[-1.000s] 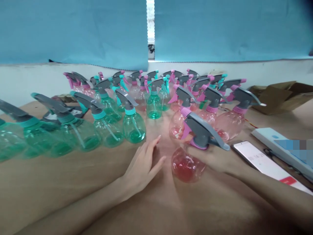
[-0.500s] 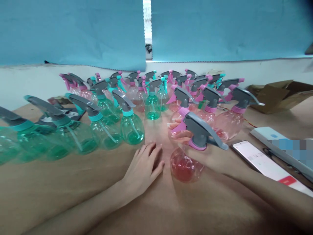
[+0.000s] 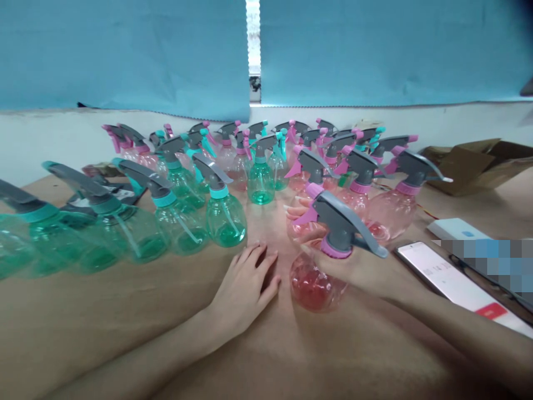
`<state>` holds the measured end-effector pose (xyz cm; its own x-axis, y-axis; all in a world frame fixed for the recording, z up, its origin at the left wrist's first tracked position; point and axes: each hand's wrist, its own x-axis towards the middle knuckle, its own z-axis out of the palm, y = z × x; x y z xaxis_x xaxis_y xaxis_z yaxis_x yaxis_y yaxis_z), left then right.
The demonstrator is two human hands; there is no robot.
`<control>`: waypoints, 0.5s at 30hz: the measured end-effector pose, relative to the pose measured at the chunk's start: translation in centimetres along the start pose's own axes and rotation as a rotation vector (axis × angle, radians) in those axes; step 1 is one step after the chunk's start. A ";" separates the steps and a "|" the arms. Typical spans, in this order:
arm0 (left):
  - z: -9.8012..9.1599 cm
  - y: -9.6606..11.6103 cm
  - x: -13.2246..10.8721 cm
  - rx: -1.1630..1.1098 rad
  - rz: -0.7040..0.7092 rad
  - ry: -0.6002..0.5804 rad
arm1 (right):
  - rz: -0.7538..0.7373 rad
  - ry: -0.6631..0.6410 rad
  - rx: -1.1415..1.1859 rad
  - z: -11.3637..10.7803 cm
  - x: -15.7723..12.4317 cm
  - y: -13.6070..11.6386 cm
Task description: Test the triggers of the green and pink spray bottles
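Note:
My right hand [image 3: 353,266] grips a pink spray bottle [image 3: 316,283] round its neck, just under the grey trigger head [image 3: 343,225] with a pink nozzle; the bottle stands on the brown table [image 3: 104,322]. My left hand [image 3: 245,289] rests on the table just left of the bottle, palm down with the fingers loosely curled and nothing in it. A green spray bottle [image 3: 225,214] stands just beyond my left hand.
Several green bottles [image 3: 125,222] line the left, several pink bottles [image 3: 375,194] stand at the right, and more of both fill the back. A phone [image 3: 441,275] and a white box [image 3: 458,230] lie at the right. Cardboard [image 3: 474,164] lies far right.
My left hand has drawn back slightly and curled its fingers on the table. My right hand has shifted its fingers up round the pink bottle's trigger; the bottle stays in place.

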<state>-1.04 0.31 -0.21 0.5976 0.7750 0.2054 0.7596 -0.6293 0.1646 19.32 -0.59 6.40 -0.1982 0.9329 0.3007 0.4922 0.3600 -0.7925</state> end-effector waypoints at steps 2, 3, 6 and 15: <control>0.0 0.0 0.0 0.001 0.001 0.003 | 0.024 0.010 -0.010 -0.1 0.0 -0.3; 0.0 0.0 0.0 0.001 0.002 0.003 | 0.035 0.010 -0.009 -0.1 0.0 -0.6; 0.0 0.1 0.0 0.002 0.001 -0.001 | 0.069 0.009 -0.028 -0.5 0.1 -1.7; 0.0 -0.1 0.0 -0.007 0.009 0.024 | 0.047 0.003 -0.065 -0.8 0.2 -2.4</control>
<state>-1.05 0.38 -0.25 0.5982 0.7675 0.2304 0.7522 -0.6369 0.1690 18.71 -1.26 8.81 -0.1711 0.9488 0.2657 0.5553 0.3156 -0.7694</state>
